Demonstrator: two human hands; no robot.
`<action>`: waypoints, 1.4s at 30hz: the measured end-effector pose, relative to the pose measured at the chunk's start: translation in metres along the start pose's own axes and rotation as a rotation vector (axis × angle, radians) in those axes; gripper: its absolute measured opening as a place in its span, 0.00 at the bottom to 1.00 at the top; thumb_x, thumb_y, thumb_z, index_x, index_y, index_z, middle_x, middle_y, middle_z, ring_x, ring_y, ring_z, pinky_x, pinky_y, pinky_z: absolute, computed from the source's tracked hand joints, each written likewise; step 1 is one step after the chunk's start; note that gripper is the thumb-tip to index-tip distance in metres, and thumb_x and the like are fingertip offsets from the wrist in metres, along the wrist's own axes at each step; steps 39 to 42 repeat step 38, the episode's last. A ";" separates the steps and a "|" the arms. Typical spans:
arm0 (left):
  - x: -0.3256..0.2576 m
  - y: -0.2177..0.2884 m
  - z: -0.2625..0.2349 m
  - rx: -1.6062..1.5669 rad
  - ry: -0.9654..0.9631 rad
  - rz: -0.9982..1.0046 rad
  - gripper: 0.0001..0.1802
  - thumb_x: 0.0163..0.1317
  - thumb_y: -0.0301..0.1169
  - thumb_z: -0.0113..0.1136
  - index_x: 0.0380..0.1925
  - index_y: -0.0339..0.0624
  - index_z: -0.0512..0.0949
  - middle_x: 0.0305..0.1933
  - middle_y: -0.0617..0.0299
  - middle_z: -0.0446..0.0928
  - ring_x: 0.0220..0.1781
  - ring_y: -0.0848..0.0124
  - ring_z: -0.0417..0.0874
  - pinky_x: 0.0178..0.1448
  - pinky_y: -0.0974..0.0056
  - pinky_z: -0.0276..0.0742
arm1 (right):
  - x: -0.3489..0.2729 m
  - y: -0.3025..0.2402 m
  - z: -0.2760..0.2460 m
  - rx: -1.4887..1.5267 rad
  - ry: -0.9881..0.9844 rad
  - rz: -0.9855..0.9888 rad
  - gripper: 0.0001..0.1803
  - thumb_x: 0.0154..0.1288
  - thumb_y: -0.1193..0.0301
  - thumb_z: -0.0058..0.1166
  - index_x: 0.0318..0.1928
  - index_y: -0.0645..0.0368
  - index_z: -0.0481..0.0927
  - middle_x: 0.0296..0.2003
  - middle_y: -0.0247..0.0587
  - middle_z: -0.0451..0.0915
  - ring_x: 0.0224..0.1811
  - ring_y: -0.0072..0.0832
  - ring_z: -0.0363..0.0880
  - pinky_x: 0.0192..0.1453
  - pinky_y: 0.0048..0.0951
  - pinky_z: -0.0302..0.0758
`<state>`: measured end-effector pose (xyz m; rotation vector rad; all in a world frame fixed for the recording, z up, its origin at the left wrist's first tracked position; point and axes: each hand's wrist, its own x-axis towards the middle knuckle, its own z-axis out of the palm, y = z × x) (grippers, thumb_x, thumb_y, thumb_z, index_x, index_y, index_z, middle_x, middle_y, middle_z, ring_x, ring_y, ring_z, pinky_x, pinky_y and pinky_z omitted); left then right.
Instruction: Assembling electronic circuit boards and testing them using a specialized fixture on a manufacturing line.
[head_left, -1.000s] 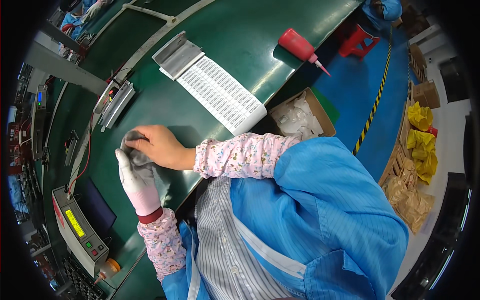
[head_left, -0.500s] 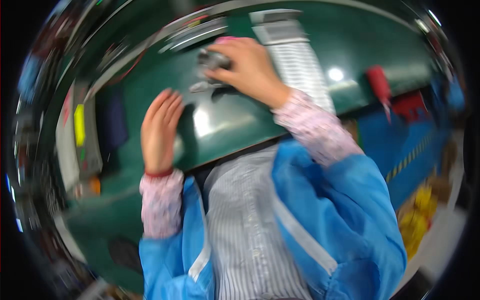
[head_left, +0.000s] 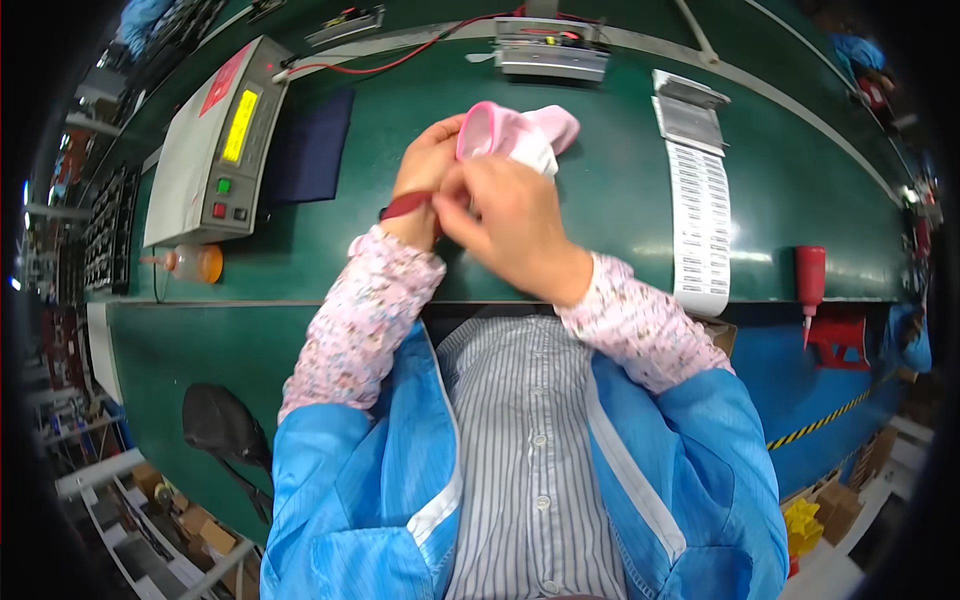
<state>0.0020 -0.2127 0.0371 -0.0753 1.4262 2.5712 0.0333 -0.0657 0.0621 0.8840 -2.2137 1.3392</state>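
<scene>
My left hand [head_left: 428, 165] is raised over the green bench, its fingers partly hidden behind a pink-and-white cloth piece [head_left: 512, 128]. The cloth has a round opening with a bright pink rim, and the hand appears closed on it there. Around my left wrist runs a dark red wristband [head_left: 407, 205]. My right hand [head_left: 515, 215], somewhat blurred, crosses in front of the cloth. Its thumb and forefinger come together at the band's edge and seem to pinch it; the exact contact is hard to make out.
A white box-shaped device [head_left: 215, 150] with a lit yellow display stands left, by a dark blue cloth [head_left: 315, 150] and an orange-capped bottle [head_left: 195, 263]. Farther back sits a metal fixture [head_left: 552, 62]. A label strip [head_left: 700, 225] and red bottle [head_left: 810, 275] lie right.
My hands were apart; the right has come back toward me to the left wrist. The pink cloth now shows beside my left hand. A blurred grey object by my right hand no longer shows. The view has turned.
</scene>
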 end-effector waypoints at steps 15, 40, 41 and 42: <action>-0.007 -0.003 0.033 1.634 -0.099 0.791 0.21 0.72 0.23 0.50 0.64 0.34 0.73 0.65 0.50 0.77 0.60 0.55 0.80 0.63 0.58 0.74 | 0.053 0.080 -0.006 -0.096 0.303 0.417 0.12 0.61 0.67 0.61 0.43 0.58 0.84 0.39 0.39 0.86 0.40 0.39 0.82 0.44 0.36 0.76; 0.016 -0.178 0.247 1.296 -0.830 0.389 0.08 0.61 0.26 0.67 0.41 0.42 0.87 0.49 0.63 0.85 0.48 0.65 0.82 0.53 0.63 0.78 | -0.249 0.066 -0.204 0.400 0.603 0.993 0.14 0.74 0.68 0.60 0.53 0.63 0.84 0.41 0.32 0.86 0.43 0.17 0.79 0.51 0.14 0.74; 0.016 -0.178 0.247 1.296 -0.830 0.389 0.08 0.61 0.26 0.67 0.41 0.42 0.87 0.49 0.63 0.85 0.48 0.65 0.82 0.53 0.63 0.78 | -0.249 0.066 -0.204 0.400 0.603 0.993 0.14 0.74 0.68 0.60 0.53 0.63 0.84 0.41 0.32 0.86 0.43 0.17 0.79 0.51 0.14 0.74; 0.016 -0.178 0.247 1.296 -0.830 0.389 0.08 0.61 0.26 0.67 0.41 0.42 0.87 0.49 0.63 0.85 0.48 0.65 0.82 0.53 0.63 0.78 | -0.249 0.066 -0.204 0.400 0.603 0.993 0.14 0.74 0.68 0.60 0.53 0.63 0.84 0.41 0.32 0.86 0.43 0.17 0.79 0.51 0.14 0.74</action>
